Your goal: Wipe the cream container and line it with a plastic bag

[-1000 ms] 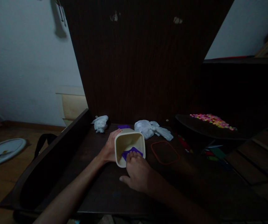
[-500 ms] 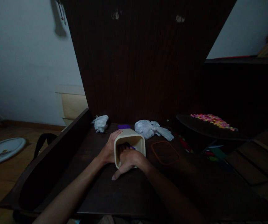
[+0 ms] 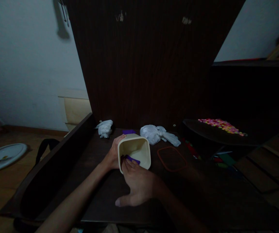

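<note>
A cream bin (image 3: 141, 149) with a rounded square mouth lies tilted on the dark wooden surface, its opening facing me. My left hand (image 3: 113, 155) is wrapped around the bin's left side. Inside the lower left of the mouth, my right hand (image 3: 139, 183) presses a purple cloth (image 3: 133, 159) against the wall with its fingers; the thumb stretches out to the left, outside the bin. Part of the cloth is hidden under the fingers. Another purple piece (image 3: 129, 131) lies behind the bin. To the right rests a flat reddish-brown rim frame (image 3: 172, 159).
White plastic bags (image 3: 151, 134) lie behind the bin, and a smaller white bundle (image 3: 104, 128) is at the back left. A raised dark board (image 3: 56, 165) borders the left. At right, a dark shelf (image 3: 190, 124) carries many small colourful pieces (image 3: 220, 124).
My right hand has drawn back toward the bin's mouth and lower, bringing the purple cloth nearer the rim. The bin has shifted slightly left and up; my left hand still holds it.
</note>
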The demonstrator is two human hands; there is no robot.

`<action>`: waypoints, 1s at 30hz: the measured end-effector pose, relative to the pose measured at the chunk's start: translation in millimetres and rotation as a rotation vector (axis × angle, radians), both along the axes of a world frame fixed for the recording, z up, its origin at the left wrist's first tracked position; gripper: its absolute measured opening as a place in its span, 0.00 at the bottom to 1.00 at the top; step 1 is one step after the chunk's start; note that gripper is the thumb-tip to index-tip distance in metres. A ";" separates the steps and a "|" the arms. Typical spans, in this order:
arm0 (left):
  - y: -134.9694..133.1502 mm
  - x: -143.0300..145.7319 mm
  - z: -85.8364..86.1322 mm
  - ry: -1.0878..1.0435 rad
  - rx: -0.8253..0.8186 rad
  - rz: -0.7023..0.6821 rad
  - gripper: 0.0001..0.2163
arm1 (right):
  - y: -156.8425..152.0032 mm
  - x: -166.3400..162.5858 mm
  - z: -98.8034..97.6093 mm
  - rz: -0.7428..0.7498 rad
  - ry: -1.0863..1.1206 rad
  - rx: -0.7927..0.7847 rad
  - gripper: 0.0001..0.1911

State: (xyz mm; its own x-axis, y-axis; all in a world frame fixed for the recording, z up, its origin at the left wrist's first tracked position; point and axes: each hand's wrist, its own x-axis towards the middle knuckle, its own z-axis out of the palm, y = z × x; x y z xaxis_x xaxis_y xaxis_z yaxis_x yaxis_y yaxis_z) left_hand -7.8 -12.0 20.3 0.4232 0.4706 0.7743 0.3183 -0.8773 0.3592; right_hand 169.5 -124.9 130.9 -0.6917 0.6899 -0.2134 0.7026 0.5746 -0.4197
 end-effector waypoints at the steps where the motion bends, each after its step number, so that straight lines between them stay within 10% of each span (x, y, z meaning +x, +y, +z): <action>1: -0.1 -0.2 0.4 -0.010 -0.005 -0.012 0.53 | -7.0 2.4 1.2 0.000 0.003 0.007 0.62; 10: -1.7 1.0 7.3 0.069 -0.012 -0.001 0.56 | -28.7 19.5 9.8 -0.186 -0.106 0.057 0.54; 30: -7.6 7.7 11.7 0.070 0.107 -0.003 0.57 | 74.3 -17.5 -23.5 -0.118 -0.318 -0.045 0.59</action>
State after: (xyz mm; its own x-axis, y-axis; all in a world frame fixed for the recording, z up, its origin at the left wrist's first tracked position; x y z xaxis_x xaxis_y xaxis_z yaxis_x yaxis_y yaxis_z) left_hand -0.1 -19.7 32.0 0.4792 0.3855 0.7885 0.3369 -0.9103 0.2403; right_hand 152.0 -50.6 107.3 -0.5015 0.7461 -0.4380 0.8629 0.4675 -0.1918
